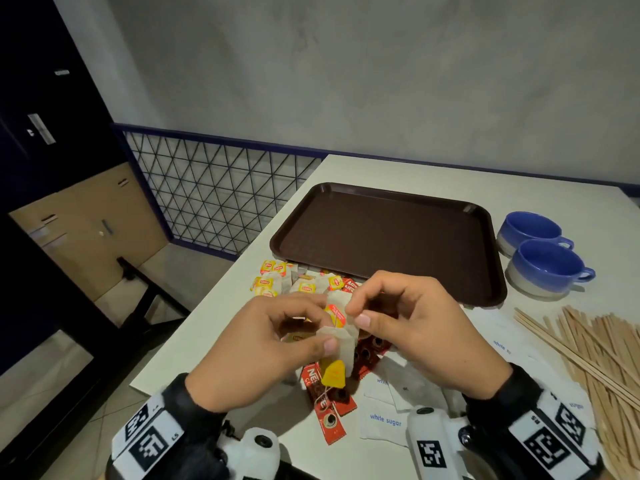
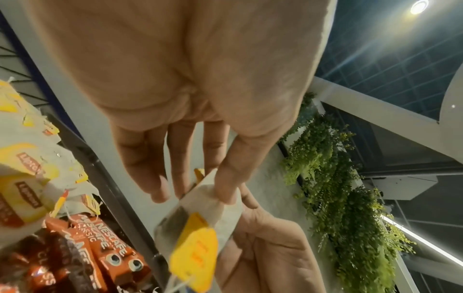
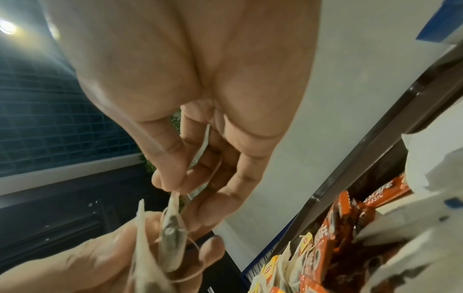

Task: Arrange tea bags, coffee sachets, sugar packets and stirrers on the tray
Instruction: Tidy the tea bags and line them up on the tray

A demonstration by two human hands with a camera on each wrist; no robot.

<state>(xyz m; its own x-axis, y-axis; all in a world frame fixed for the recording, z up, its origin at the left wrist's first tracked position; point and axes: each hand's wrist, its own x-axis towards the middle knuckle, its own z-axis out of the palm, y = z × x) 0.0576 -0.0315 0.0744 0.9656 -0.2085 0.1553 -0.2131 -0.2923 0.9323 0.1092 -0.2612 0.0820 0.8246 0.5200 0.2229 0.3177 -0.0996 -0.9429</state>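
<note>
My left hand (image 1: 325, 323) pinches a small bunch of white tea bags (image 1: 341, 341) above the table's front. A yellow tag (image 1: 333, 374) dangles from them on a string. My right hand (image 1: 356, 314) pinches the top edge of one tea bag (image 3: 172, 237) in that bunch, thumb against forefinger. The left wrist view shows my left thumb (image 2: 225, 190) pressed on the tea bag paper (image 2: 213, 210). The brown tray (image 1: 381, 237) lies just beyond the hands with nothing on it. Loose tea bags (image 1: 277, 278), red coffee sachets (image 1: 329, 407), white sugar packets (image 1: 384, 420) and wooden stirrers (image 1: 595, 351) lie on the table.
Two blue cups (image 1: 547, 268) stand right of the tray. The white table (image 1: 415, 171) ends at its left edge close to the tea bag pile. A blue mesh railing (image 1: 214, 188) and a dark cabinet (image 1: 41, 133) stand to the left.
</note>
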